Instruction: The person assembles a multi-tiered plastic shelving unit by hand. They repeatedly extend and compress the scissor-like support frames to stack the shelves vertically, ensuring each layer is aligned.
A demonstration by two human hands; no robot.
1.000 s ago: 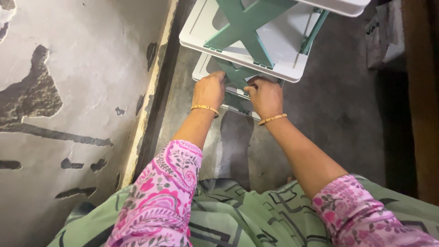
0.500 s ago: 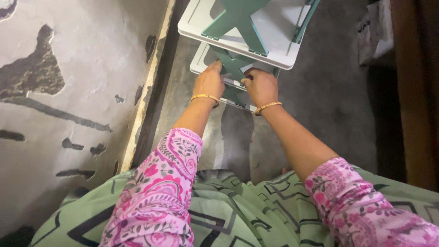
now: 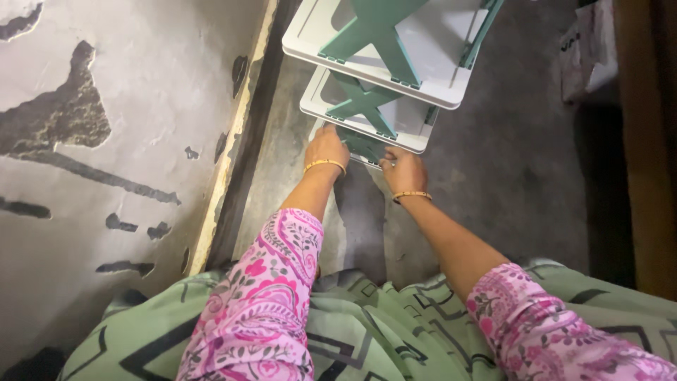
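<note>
A white plastic rack [image 3: 395, 70] with green X-shaped side braces [image 3: 372, 32] stands on the grey concrete floor [image 3: 508, 162], close to a wall with peeling paint [image 3: 106, 141]; three shelves show from above, stepped one under another, and the bottom shelf [image 3: 356, 144] is mostly hidden under the middle shelf [image 3: 416, 127]; the left hand [image 3: 326, 147] rests at the near left corner of the bottom shelf, its fingers curled over the edge, though how firmly they grip cannot be told; the right hand [image 3: 403, 169] sits at the same shelf's near edge to the right, fingers bent and tucked against the rim, thumb side towards the green brace; both wrists wear a thin gold bangle [image 3: 325, 164]; the arms come out of pink flowered sleeves [image 3: 268, 282] above a green patterned cloth [image 3: 367, 324] at the lower edge; a white bag [image 3: 589, 49] lies on the floor at the upper right beside a brown wooden panel [image 3: 645, 141]
</note>
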